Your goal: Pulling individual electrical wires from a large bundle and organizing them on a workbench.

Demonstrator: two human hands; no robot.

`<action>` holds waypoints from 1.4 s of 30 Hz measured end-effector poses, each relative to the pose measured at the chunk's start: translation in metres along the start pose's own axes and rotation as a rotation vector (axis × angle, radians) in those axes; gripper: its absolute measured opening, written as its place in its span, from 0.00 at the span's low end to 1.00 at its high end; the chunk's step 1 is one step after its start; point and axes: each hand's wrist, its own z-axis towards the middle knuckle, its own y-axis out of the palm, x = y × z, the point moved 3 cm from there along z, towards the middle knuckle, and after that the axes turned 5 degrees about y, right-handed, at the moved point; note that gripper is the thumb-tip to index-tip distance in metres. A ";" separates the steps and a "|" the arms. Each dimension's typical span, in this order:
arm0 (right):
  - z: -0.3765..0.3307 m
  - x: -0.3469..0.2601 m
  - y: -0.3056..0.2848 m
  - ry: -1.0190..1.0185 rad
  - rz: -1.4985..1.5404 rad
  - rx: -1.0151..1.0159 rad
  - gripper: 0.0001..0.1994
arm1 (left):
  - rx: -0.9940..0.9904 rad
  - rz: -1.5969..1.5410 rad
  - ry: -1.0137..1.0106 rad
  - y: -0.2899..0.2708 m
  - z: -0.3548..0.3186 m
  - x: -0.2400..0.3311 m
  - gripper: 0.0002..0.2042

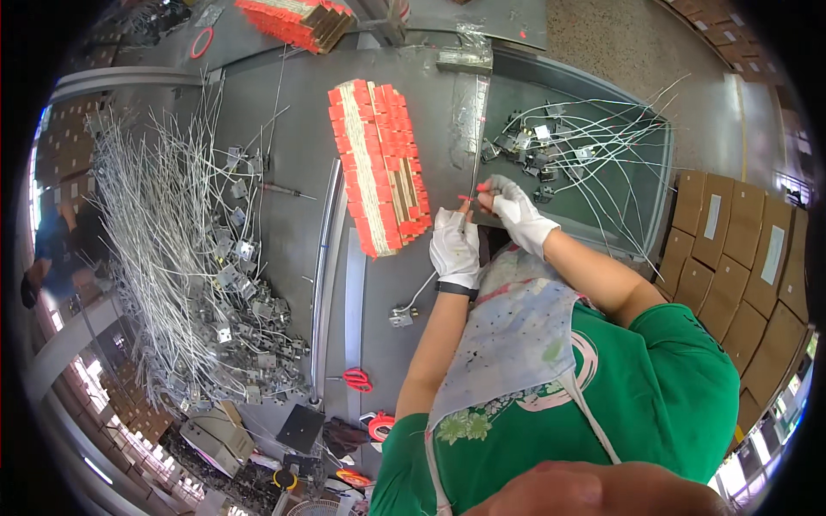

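Note:
My left hand (455,249), in a white glove, is closed near the table's front edge. A white wire (425,288) comes out from under it and ends in a small grey metal-and-plastic part (402,316) on the table. Close beside it, my right hand (522,217), also gloved, pinches at the left fingertips. Small bits of red (465,198), like tape, show between the two hands; their exact hold is too small to make out. Left of my hands lies a long block of stacked strips with red tabs (372,168).
A green-grey tray (632,185) at right holds several wired parts (538,142). A large heap of white wires (172,232) covers the left side. Metal rails (325,267), red-handled scissors (357,379) and a screwdriver (284,190) lie between. Cardboard boxes (731,258) stand at far right.

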 end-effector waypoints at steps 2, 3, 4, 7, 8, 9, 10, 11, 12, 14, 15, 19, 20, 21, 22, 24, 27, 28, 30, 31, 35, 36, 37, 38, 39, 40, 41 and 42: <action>-0.008 -0.004 0.007 0.161 0.032 -0.187 0.10 | 0.008 0.006 0.011 0.000 0.000 -0.002 0.11; -0.011 -0.007 0.008 0.165 0.002 -0.200 0.11 | 0.006 0.015 0.010 0.002 -0.003 -0.006 0.11; -0.011 -0.010 0.008 0.164 0.001 -0.199 0.11 | 0.003 0.022 0.011 0.003 -0.002 -0.005 0.11; -0.008 -0.012 0.008 0.197 -0.082 -0.195 0.09 | -0.032 0.037 -0.058 0.003 -0.001 -0.002 0.11; -0.007 -0.011 0.009 0.197 -0.105 -0.197 0.09 | -0.031 0.036 -0.057 0.002 -0.001 -0.001 0.11; -0.006 -0.010 0.010 0.197 -0.128 -0.199 0.10 | -0.022 0.039 -0.036 0.002 -0.001 0.000 0.11; -0.003 -0.008 0.009 0.195 -0.130 -0.201 0.10 | -0.012 0.043 -0.014 0.001 -0.001 0.001 0.10; 0.001 -0.004 0.009 0.204 -0.141 -0.210 0.10 | -0.007 0.043 -0.013 0.001 -0.001 0.000 0.10; 0.002 -0.002 0.009 0.214 -0.151 -0.219 0.10 | -0.018 0.025 -0.020 0.001 -0.002 0.000 0.11; -0.004 -0.004 0.015 0.182 -0.108 -0.215 0.10 | -0.019 0.009 -0.030 -0.001 -0.003 0.001 0.11; -0.006 -0.007 0.017 0.153 -0.061 -0.206 0.10 | 0.012 -0.036 -0.030 -0.004 -0.003 0.002 0.11; -0.016 -0.016 0.020 0.153 -0.004 -0.187 0.10 | 0.074 -0.130 0.003 -0.014 -0.007 0.010 0.12; -0.023 -0.023 0.021 0.155 0.004 -0.232 0.09 | 0.085 -0.126 0.007 -0.018 -0.007 0.012 0.12; -0.029 -0.029 0.025 0.156 0.012 -0.277 0.09 | 0.136 -0.140 0.060 -0.025 -0.008 0.016 0.11; -0.036 -0.033 0.028 0.148 0.009 -0.280 0.09 | 0.183 -0.157 0.116 -0.029 -0.010 0.020 0.11; -0.048 -0.044 0.033 -0.148 -0.087 -0.232 0.08 | 0.198 -0.165 0.119 -0.033 -0.017 0.019 0.11; -0.056 -0.050 0.030 -0.505 -0.602 0.010 0.09 | 0.217 -0.262 0.065 -0.041 -0.027 0.024 0.10; -0.061 -0.054 0.031 -0.612 -0.680 0.158 0.08 | 0.226 -0.348 0.008 -0.046 -0.031 0.024 0.09; -0.067 -0.051 0.035 -0.523 -0.624 0.122 0.07 | 0.253 -0.397 -0.033 -0.053 -0.039 0.019 0.09; -0.075 -0.044 0.040 -0.471 -0.482 0.014 0.07 | 0.264 -0.449 -0.082 -0.056 -0.044 0.019 0.08; -0.098 -0.037 0.061 -0.378 -0.200 -0.169 0.11 | 0.249 -0.441 -0.071 -0.078 -0.060 0.030 0.08; -0.103 -0.038 0.065 -0.383 -0.148 -0.175 0.13 | 0.257 -0.480 -0.075 -0.083 -0.062 0.032 0.08; -0.107 -0.038 0.068 -0.386 -0.151 -0.183 0.13 | 0.263 -0.519 -0.083 -0.089 -0.065 0.032 0.09; -0.111 -0.038 0.072 -0.350 -0.040 -0.245 0.13 | 0.273 -0.517 -0.082 -0.096 -0.067 0.033 0.09; -0.114 -0.039 0.076 -0.310 0.070 -0.309 0.14 | 0.242 -0.541 -0.074 -0.102 -0.068 0.034 0.08; -0.118 -0.040 0.079 -0.312 0.066 -0.326 0.14 | 0.216 -0.561 -0.068 -0.110 -0.068 0.035 0.07; -0.121 -0.041 0.079 -0.342 0.068 -0.328 0.14 | 0.234 -0.554 -0.068 -0.120 -0.068 0.035 0.07; -0.125 -0.044 0.080 -0.373 0.071 -0.331 0.13 | 0.185 -0.526 0.016 -0.129 -0.065 0.038 0.06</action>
